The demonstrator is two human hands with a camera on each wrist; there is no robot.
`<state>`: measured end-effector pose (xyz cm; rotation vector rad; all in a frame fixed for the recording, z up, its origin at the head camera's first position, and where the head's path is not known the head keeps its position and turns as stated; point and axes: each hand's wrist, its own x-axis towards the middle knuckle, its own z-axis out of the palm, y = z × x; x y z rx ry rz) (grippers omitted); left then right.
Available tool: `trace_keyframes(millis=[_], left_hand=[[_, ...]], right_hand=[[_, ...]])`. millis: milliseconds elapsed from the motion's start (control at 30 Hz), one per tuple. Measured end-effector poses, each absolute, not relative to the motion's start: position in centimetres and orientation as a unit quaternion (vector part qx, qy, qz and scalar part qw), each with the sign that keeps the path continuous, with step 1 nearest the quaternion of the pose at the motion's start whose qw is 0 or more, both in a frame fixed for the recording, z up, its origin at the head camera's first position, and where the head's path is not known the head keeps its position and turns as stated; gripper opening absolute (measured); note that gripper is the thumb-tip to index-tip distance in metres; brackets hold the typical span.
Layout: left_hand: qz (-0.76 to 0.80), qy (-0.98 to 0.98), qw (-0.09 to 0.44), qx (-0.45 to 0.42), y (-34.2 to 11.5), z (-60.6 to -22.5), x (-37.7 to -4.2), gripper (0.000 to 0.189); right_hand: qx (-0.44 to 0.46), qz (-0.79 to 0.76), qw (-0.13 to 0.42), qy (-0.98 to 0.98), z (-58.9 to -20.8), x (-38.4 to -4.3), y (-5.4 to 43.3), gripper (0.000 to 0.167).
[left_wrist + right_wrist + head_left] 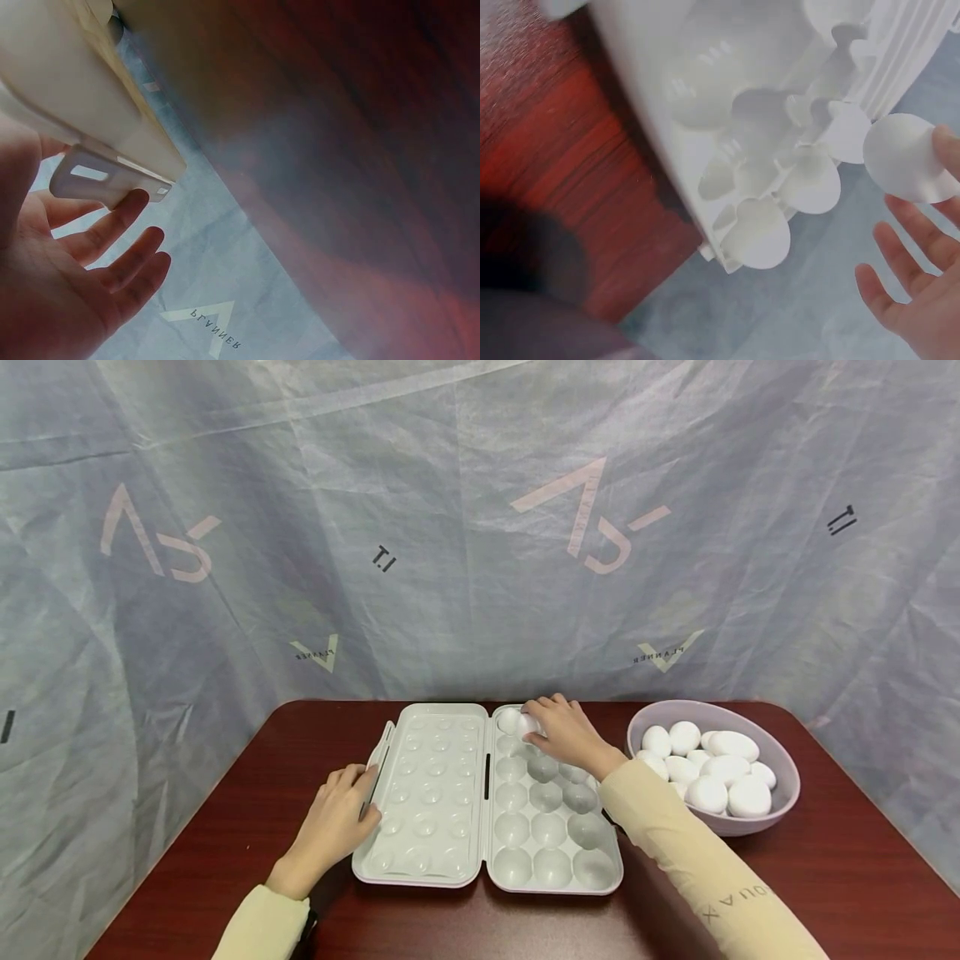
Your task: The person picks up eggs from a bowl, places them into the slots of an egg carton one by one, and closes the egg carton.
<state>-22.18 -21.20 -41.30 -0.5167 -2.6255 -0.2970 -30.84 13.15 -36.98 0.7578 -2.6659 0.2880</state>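
A white hinged egg box [431,760] lies unfolded, its dimpled lid on the left and its cupped tray [551,827] on the right. My left hand [337,814] grips the lid's outer edge by the slotted latch flap [90,174], a fingertip touching the flap. Above the tray's far end, my right hand [566,731] pinches a white egg [904,157] between thumb and fingers. Beside it, a few eggs [810,180] sit in cups at that end; in the head view my hand partly hides them. Nearer cups hold no eggs.
To the right of the tray, a pale purple oval bowl [787,777] holds several white eggs [727,768]. Everything stands on a dark red wooden table [247,827]. A grey printed cloth [465,527] hangs behind the table's far edge.
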Motion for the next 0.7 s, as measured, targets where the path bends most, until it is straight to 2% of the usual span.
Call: trace_keyframes(millis=[700], left_hand=[[-0.102,-0.953,0.219,-0.18,-21.1,-41.5,-22.3,0.047]], right_hand=[[0.245,0.117,0.13,-0.954,-38.9,-32.5,10.8,0.034]])
